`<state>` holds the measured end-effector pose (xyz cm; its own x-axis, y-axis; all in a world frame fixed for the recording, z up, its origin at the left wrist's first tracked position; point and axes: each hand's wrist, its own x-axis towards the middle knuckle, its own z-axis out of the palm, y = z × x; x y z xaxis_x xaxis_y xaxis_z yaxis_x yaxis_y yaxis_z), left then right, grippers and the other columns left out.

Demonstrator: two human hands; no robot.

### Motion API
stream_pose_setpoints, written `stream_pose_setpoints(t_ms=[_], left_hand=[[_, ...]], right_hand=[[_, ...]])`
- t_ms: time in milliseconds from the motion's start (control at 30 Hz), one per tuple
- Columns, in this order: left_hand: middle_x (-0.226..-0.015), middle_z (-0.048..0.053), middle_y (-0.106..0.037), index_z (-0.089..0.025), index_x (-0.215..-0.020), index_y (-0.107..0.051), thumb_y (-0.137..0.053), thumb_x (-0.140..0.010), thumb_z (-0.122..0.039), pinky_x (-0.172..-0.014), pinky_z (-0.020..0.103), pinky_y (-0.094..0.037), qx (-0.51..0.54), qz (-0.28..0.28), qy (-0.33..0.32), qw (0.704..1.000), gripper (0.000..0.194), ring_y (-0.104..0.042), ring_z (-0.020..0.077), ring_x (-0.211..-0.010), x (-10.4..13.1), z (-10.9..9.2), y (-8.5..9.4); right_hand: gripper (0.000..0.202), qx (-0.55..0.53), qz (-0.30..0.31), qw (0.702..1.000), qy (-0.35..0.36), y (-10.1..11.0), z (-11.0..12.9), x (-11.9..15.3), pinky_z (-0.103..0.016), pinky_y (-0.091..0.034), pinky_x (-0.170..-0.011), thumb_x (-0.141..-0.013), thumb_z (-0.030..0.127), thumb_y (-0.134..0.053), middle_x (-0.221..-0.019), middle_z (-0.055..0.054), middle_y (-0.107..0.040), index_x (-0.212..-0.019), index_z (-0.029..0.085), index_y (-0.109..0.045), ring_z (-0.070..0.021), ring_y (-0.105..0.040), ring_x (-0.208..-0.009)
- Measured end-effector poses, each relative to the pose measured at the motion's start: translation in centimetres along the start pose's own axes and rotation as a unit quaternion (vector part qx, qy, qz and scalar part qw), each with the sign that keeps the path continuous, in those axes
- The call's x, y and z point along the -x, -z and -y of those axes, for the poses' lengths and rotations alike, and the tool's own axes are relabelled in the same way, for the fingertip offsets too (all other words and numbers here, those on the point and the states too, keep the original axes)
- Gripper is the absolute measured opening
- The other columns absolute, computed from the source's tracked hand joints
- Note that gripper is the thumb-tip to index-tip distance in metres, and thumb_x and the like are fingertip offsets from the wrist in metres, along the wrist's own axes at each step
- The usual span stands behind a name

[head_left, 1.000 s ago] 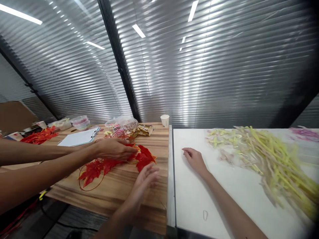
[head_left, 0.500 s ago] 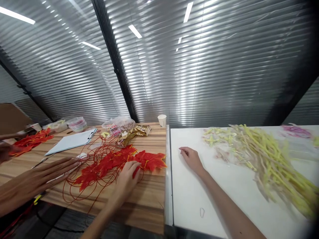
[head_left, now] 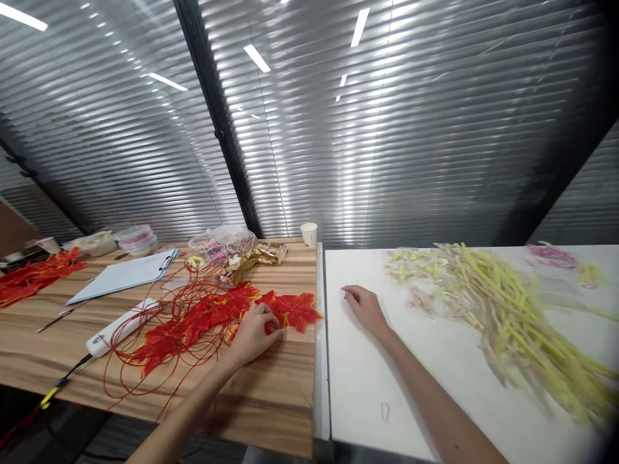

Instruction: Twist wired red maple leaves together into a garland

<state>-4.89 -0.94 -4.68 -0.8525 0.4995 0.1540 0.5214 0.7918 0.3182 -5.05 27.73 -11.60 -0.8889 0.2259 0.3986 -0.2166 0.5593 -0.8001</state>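
Observation:
On the wooden table, my left hand (head_left: pixel 256 332) lies over a row of red artificial maple leaves (head_left: pixel 203 319) with yellow edges. Its fingers and thumb curl around a bit of red leaf. Thin red cords (head_left: pixel 186 293) lie in loose tangled loops over and around the leaves. To the right, above the white table, my right hand (head_left: pixel 365 307) has its fingers pressed together in a pinch. Whatever its fingertips hold, if anything, is too small to make out. A small pale loop (head_left: pixel 385 412) lies on the white surface nearer to me.
A white power strip (head_left: pixel 120 328), a clipboard (head_left: pixel 123 274) and a pen (head_left: pixel 62 316) lie left. Gold packets (head_left: pixel 271 252) and a paper cup (head_left: pixel 308 234) stand behind. Yellow and beige strips (head_left: pixel 512 316) cover the white table's right side. A gap (head_left: pixel 320 361) separates the tables.
Another person's hands have left the view at the left, uncovering the power strip. My left hand has shifted slightly, its thumb now spread further right. The right hand holds the same pose.

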Motion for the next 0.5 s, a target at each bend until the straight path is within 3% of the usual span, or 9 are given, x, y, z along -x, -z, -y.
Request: stream_pose_setpoints(t_ms=[100,267,400,500], left_hand=[[-0.087,0.004,-0.058,-0.018,-0.069,-0.063,-0.054,-0.072,-0.039,-0.083,0.034,-0.035,0.032,0.034,0.009,0.999,0.022,-0.049,0.0193,-0.088,-1.1,-0.3,1.0],[-0.08,0.004,-0.061,-0.014,-0.078,-0.058,-0.048,-0.077,-0.037,-0.074,0.026,-0.042,0.182,0.047,0.015,0.982,0.026,-0.055,0.0145,-0.076,-3.0,-0.8,2.4],[-0.099,0.006,-0.061,-0.015,-0.105,-0.054,-0.055,-0.071,-0.028,-0.071,0.024,-0.046,0.231,0.089,-0.012,0.969,0.036,-0.056,0.012,-0.075,-3.4,-0.9,1.5],[-0.115,0.007,-0.055,-0.018,-0.118,-0.048,-0.053,-0.071,-0.02,-0.074,0.025,-0.047,0.237,0.074,-0.026,0.968,0.047,-0.057,0.0106,-0.075,-3.6,-0.9,0.1]], right_hand=[[0.028,-0.004,-0.003,1.0,-0.001,0.0,0.0,0.0,-0.029,-0.046,-0.074,-0.077,0.027,-0.041,-0.086,-0.006,-0.065,-0.089,0.015,-0.063,-0.0168,-0.06,-0.078],[0.028,-0.007,0.0,1.0,-0.004,0.0,-0.1,0.0,-0.03,-0.046,-0.073,-0.077,0.027,-0.041,-0.085,-0.006,-0.065,-0.089,0.015,-0.063,-0.0166,-0.06,-0.075],[0.027,-0.008,-0.003,1.0,0.0,0.1,0.0,0.0,-0.03,-0.046,-0.072,-0.077,0.027,-0.041,-0.085,-0.006,-0.065,-0.089,0.015,-0.063,-0.0165,-0.06,-0.074],[0.027,-0.008,-0.004,1.0,0.006,0.0,0.0,0.0,-0.029,-0.046,-0.071,-0.077,0.027,-0.042,-0.083,-0.006,-0.065,-0.088,0.016,-0.064,-0.0167,-0.06,-0.074]])
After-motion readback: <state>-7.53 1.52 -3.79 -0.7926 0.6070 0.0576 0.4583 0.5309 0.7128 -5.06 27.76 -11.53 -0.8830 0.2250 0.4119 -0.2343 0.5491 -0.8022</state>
